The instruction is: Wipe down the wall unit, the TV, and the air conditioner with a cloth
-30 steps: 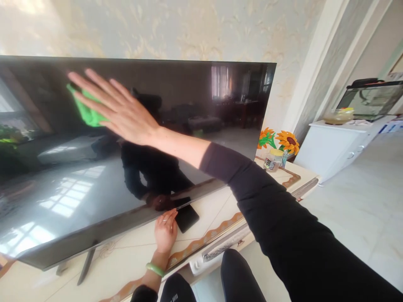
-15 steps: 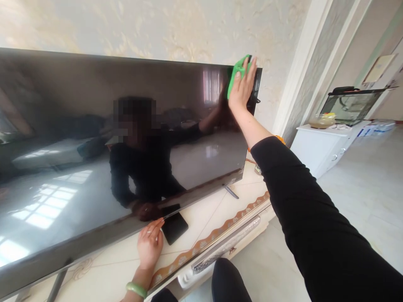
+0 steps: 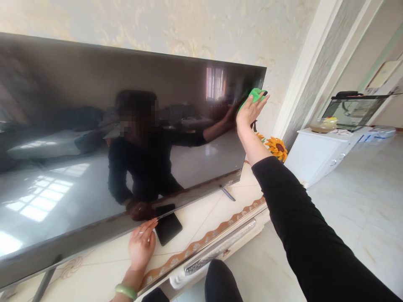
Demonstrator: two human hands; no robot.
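My right hand (image 3: 250, 112) reaches to the right edge of a large black TV (image 3: 189, 92), its fingers stretched long over a green cloth (image 3: 255, 95) rather than curled round it. The cloth lies between fingers and TV, high on the right; held this way, it probably gets even pressure. How much of it touches the screen is hidden.

Nearer and left, my left hand (image 3: 142, 245) has its fingers bunched, tips at the TV's lower edge, likely to steady it; I cannot tell whether they really pinch it. The TV stands upright on a pale worktop (image 3: 201, 214), its feet (image 3: 228, 194) set wide apart, presumably for balance. A flat black slab (image 3: 169, 230) lies just right of my left hand. Orange flowers (image 3: 277, 147) show beyond my right forearm, and a white cabinet (image 3: 321, 153) stands far right.
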